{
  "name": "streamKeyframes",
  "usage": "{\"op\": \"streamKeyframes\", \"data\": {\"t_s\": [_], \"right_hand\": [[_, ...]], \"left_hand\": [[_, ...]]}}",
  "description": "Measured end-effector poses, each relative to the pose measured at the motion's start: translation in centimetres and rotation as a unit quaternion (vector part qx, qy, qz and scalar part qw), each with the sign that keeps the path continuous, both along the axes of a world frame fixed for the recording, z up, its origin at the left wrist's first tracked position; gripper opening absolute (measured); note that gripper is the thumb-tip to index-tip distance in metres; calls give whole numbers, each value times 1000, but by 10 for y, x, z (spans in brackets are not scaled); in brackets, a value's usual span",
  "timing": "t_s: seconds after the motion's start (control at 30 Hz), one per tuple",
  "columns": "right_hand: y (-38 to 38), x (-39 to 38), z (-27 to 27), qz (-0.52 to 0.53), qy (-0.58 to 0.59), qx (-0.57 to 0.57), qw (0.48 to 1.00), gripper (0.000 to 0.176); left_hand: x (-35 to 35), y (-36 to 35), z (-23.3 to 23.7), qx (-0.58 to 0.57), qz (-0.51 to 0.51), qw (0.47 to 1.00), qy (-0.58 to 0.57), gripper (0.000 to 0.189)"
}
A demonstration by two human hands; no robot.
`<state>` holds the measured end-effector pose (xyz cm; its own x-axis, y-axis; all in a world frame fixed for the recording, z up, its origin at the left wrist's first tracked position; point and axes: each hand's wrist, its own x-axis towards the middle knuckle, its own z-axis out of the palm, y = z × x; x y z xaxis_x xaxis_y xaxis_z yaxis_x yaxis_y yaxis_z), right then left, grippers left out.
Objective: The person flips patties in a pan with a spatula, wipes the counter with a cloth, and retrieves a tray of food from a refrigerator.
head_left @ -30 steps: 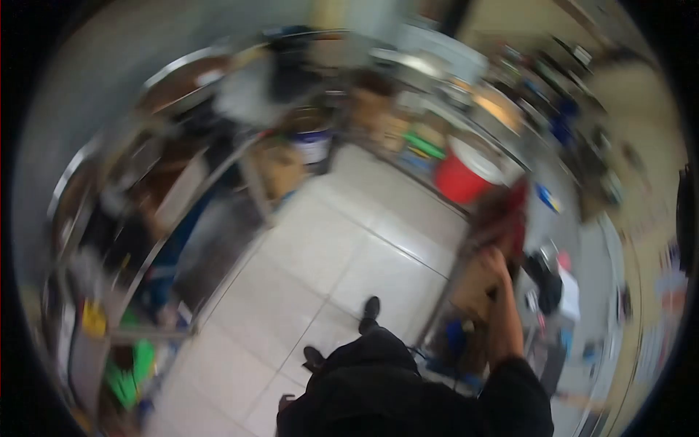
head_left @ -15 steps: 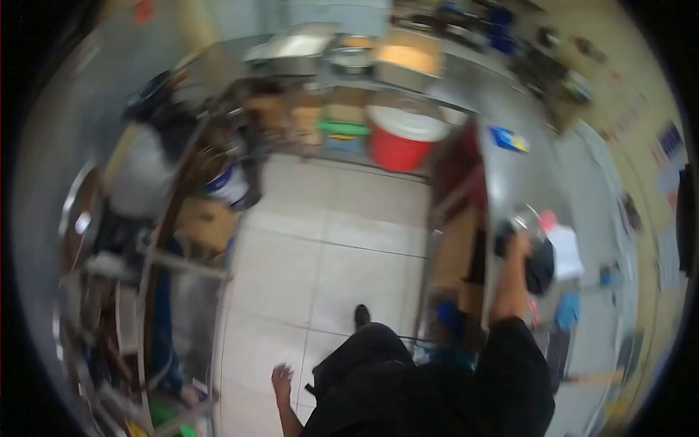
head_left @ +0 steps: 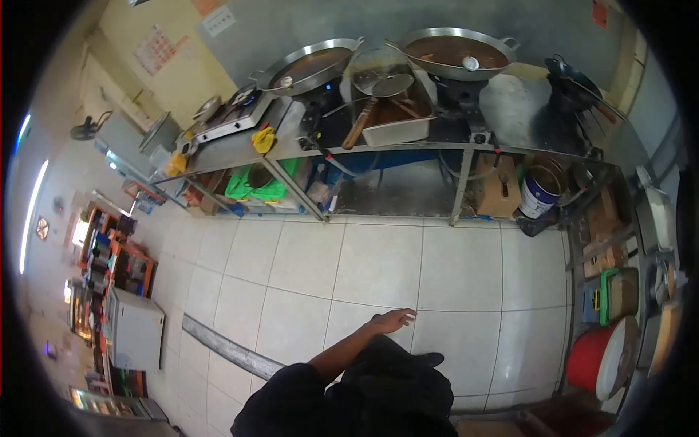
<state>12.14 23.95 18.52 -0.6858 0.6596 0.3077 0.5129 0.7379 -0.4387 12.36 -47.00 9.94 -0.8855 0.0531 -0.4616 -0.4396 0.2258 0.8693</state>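
Note:
My left hand (head_left: 397, 319) reaches across in front of my body, over the tiled floor, fingers loosely stretched and holding nothing that I can see. My right hand is out of view. Ahead stands a metal stove counter (head_left: 506, 102) carrying two wide woks of dark liquid, a left wok (head_left: 309, 65) and a right wok (head_left: 459, 54). Between them a rectangular metal pan (head_left: 397, 131) has a wooden-handled strainer (head_left: 378, 87) lying across it. None of these is touched by my left hand.
A smaller dark wok (head_left: 575, 87) sits at the counter's right end. Below are a cardboard box (head_left: 497, 186) and a white-and-blue bucket (head_left: 539, 191). A red tub (head_left: 588, 364) stands at right. A metal strip (head_left: 226, 346) crosses the floor; a white chest (head_left: 136, 328) stands left.
My view has swung left from the side counter, where my right hand was at a round metal item, to the stove counter. My right hand has left view; my left hand has come across my body.

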Motion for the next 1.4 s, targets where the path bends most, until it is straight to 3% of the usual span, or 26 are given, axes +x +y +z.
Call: {"op": "streamKeyframes", "data": {"t_s": [0.03, 0.13, 0.23, 0.27, 0.3, 0.33, 0.37, 0.4, 0.43, 0.47, 0.5, 0.57, 0.6, 0.7, 0.77, 0.8, 0.83, 0.87, 0.93, 1.0, 1.1, 1.23, 1.33, 1.4], "right_hand": [[3, -6, -6, 9, -9, -11, 1000, 30], [13, 24, -31, 28, -38, -40, 998, 31], [-65, 61, -57, 68, -112, -18, 991, 32], [-135, 53, -56, -51, -32, -385, 921, 32], [-213, 46, -36, -84, 24, -449, 889, 36], [-252, 49, -45, 63, 16, -506, 860, 36], [-291, 55, -54, 203, 9, -567, 799, 38], [-329, 49, -58, 221, -6, -612, 759, 34], [-378, 43, -33, 116, -9, -623, 773, 34], [-407, 49, 12, 147, -45, -643, 751, 33], [-425, 56, 18, 170, -44, -640, 748, 33], [-439, 79, 18, 239, -9, -639, 731, 35], [-436, 87, 20, 281, 20, -637, 718, 38], [-362, 100, 49, 275, -90, -587, 756, 36], [-263, 115, 19, 99, 77, -560, 819, 37], [-187, 128, -52, 78, 175, -564, 803, 52], [-133, 135, -44, -171, 227, -466, 838, 47], [-75, 154, -41, -315, 211, -394, 837, 47], [5, 185, -47, -541, 339, -285, 715, 66], [12, 198, 24, -678, 276, -273, 624, 82], [52, 193, 25, -757, 213, -338, 517, 102], [73, 169, 38, -799, 181, -285, 498, 113], [87, 165, 23, -779, 131, -249, 560, 110], [86, 170, 16, -704, 118, -230, 662, 111]], "left_hand": [[14, -3, 9, -39, 13, 999, -17, 46], [42, -19, -12, 60, 42, 997, -6, 43], [32, -18, 11, 150, -14, 988, -28, 45], [22, -11, 24, 179, -35, 982, -56, 52], [17, -4, 40, 148, -112, 982, -28, 60], [14, 11, 62, 165, -178, 970, -32, 66], [11, 17, 74, 190, -218, 955, -57, 71], [6, 22, 80, 212, -242, 944, -79, 76], [4, 25, 79, 236, -255, 934, -87, 76], [4, 25, 79, 260, -255, 927, -92, 76], [-2, 28, 83, 229, -242, 930, -154, 64], [17, 49, 103, 114, -146, 979, -85, 42], [14, 49, 98, 123, -149, 976, -105, 36], [15, 41, 68, 137, -124, 969, -162, 22], [23, 52, 56, 128, -76, 970, -192, 14], [29, 61, 52, 150, -48, 967, -202, 13], [34, 69, 47, 171, -22, 962, -213, 12], [39, 78, 42, 192, 5, 956, -222, 13], [47, 93, 34, 249, 16, 944, -217, 15], [57, 104, 31, 279, 75, 931, -223, 16], [60, 122, 23, 297, 112, 921, -224, 18], [52, 134, 28, 311, 154, 895, -279, 15], [41, 135, 26, 247, 137, 921, -270, 16], [34, 137, 25, 239, 140, 926, -255, 17]]}}
